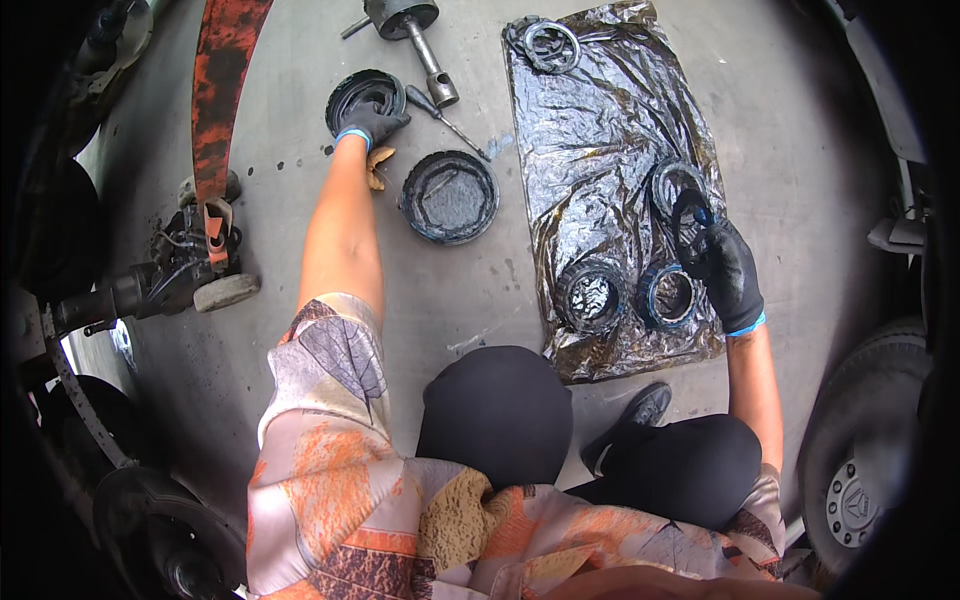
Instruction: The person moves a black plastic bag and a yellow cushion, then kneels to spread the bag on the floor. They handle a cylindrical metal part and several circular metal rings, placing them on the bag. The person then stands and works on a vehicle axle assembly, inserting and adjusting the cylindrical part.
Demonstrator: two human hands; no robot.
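My left hand point(374, 122), in a dark glove with a blue cuff, is closed on the near right rim of a greasy black round cap point(340, 101), its fingers reaching inside. A second round cap point(450, 198), shallow and grease-smeared, lies on the floor nearer to me. At the right, my gloved right hand point(728, 272) pinches a thin dark ring point(684, 226) over a dark plastic sheet point(600, 130). Under and beside it lie greasy bearing rings: one partly covered point(660, 181), one point(667, 322) by my fingers, one point(590, 322) to the left.
Another ring point(552, 47) lies at the sheet's far end. Beyond the caps are a screwdriver point(450, 125) and a metal socket tool point(425, 60). A worn red jack handle point(222, 110) slants at the left; a vehicle wheel point(865, 460) stands at the right.
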